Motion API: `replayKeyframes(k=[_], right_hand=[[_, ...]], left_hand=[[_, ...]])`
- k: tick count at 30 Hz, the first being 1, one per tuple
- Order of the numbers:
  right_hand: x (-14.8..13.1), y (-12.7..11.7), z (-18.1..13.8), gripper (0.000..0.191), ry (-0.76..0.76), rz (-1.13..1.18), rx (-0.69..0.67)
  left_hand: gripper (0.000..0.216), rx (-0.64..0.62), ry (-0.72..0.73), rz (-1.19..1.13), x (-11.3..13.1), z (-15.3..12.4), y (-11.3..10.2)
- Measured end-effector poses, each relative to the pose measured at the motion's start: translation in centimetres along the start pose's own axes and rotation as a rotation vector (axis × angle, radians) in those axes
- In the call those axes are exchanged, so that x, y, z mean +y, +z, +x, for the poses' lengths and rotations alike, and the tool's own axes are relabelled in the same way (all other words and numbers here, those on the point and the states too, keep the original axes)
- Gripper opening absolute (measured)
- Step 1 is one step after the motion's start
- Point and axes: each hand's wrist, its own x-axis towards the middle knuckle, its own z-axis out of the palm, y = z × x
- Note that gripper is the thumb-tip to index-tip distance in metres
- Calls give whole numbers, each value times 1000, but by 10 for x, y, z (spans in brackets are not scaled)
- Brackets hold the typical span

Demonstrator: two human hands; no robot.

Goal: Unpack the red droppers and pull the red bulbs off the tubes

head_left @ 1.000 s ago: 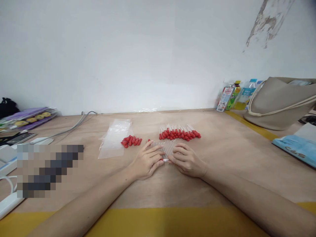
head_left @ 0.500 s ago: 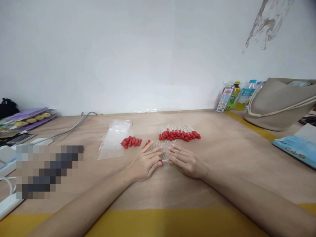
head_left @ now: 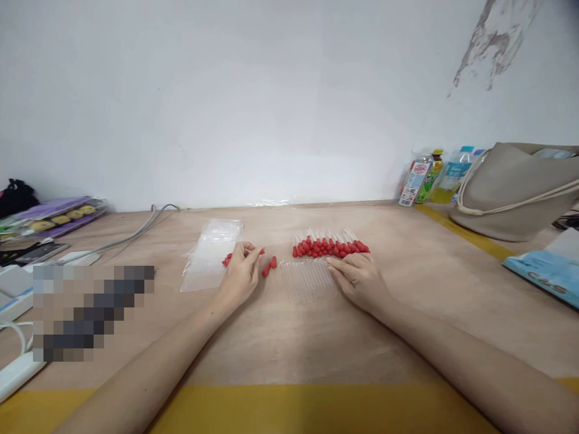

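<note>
My left hand pinches a red rubber bulb between thumb and fingertips. Behind and under this hand is a pile of more red bulbs, partly hidden. Two loose bulbs lie just to its right. A row of clear thin glass tubes lies side by side in the middle. At the row's right end, my right hand has its fingers drawn together over the tubes; whether a tube is between them is hard to make out. Beyond it lie several droppers with red bulbs toward me.
Clear plastic bags lie flat on the left. Farther left are a power strip, a cable and purple packets. Bottles, a grey bag and a blue tissue pack stand or lie at right.
Both hands have come apart from the glass tubes' middle. My left hand moved left to the bulb pile and now holds a bulb; my right hand shifted right and slightly away from me.
</note>
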Motion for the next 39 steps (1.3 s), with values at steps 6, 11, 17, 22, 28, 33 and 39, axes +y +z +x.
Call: replayKeyframes(k=[6, 11, 17, 22, 28, 33, 39], right_hand=[[3, 1, -1, 19, 253, -68, -128], [0, 0, 1, 15, 318, -90, -205], [-4, -1, 1, 20, 310, -54, -223], [-7, -4, 1, 20, 305, -44, -238], [-7, -2, 0, 20, 259, -29, -246], [-8, -2, 0, 20, 253, -29, -246], [-11, -4, 0, 19, 256, -32, -283]], left_hand=[[21, -48, -26, 108, -13, 8, 9], [14, -98, 50, 167, -17, 12, 16], [30, -129, 85, 231, -12, 11, 11], [31, -267, 307, 242, -4, 13, 2], [30, -269, 310, 297, -12, 14, 4], [31, -192, 208, 332, -14, 14, 7], [30, -104, 79, 387, -14, 11, 10]])
